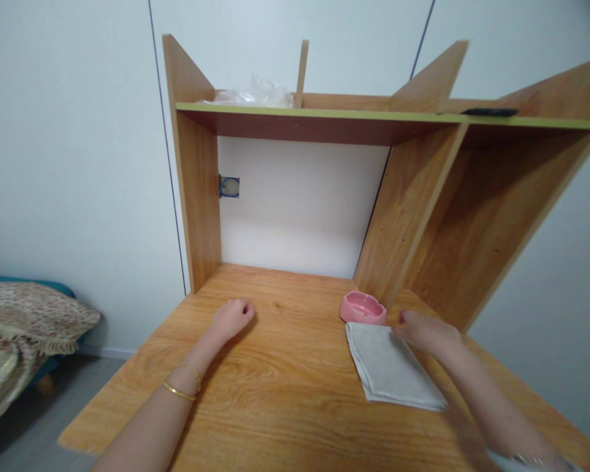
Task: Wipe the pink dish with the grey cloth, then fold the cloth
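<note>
My left hand [233, 318] rests on the wooden desk [285, 406] with its fingers curled into a loose fist and nothing visible in it. On the right side of the desk lies a folded light grey cloth [393, 368]. My right hand [427, 333] is closed at the cloth's far right corner, its fingertips pinching the edge there; the fingers are partly hidden. Just behind the cloth stands a pink ashtray [362, 308] with a notched rim, close to the cloth's far edge.
A wooden shelf unit [295, 117] rises from the back of the desk. Its upper board carries a clear plastic bag [255, 94] and a dark thin object [490, 112]. An uncovered wall socket box [229, 187] shows behind. Left of the desk is a patterned blanket [34, 311].
</note>
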Demonstrator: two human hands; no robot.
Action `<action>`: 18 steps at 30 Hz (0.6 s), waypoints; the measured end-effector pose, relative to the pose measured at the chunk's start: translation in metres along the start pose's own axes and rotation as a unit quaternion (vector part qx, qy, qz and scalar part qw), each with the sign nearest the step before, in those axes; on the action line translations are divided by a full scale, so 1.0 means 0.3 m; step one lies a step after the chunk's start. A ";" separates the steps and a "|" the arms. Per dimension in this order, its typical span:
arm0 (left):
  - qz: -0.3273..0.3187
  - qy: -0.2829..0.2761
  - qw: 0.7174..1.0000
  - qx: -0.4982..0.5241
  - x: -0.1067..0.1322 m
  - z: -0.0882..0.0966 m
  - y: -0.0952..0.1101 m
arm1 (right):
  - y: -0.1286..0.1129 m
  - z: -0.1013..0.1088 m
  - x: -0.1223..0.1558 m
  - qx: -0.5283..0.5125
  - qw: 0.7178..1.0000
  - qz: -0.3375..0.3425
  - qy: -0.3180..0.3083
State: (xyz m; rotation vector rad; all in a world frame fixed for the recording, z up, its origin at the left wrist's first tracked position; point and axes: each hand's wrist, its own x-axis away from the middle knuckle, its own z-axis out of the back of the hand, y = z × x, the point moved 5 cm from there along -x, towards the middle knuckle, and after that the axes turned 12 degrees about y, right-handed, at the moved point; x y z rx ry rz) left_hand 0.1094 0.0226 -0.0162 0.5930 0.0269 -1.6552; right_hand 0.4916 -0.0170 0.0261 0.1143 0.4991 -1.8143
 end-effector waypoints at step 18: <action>-0.138 -0.063 0.987 0.051 0.088 -0.020 0.170 | -0.516 -0.228 0.303 -0.149 0.960 0.210 -0.109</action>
